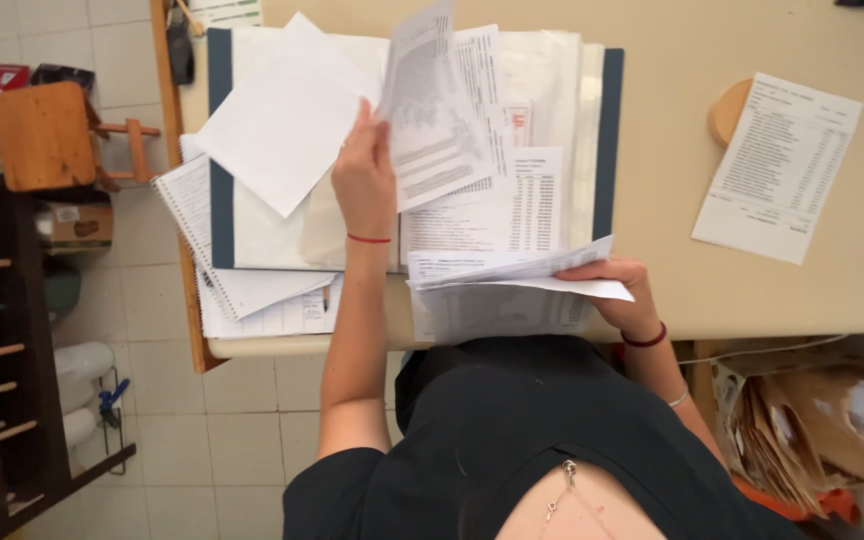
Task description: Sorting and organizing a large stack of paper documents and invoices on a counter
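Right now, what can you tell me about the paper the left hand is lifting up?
The lifted sheet is a white page covered in grey printed rows. It stands tilted and slightly curled above the open folder, pinched at its lower left edge by the left hand. Other printed papers lie flat beneath it.

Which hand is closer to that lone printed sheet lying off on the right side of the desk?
The right hand. It grips a stack of papers at the desk's near edge, below and left of the lone printed sheet. The left hand holds a page up over the open folder, farther left.
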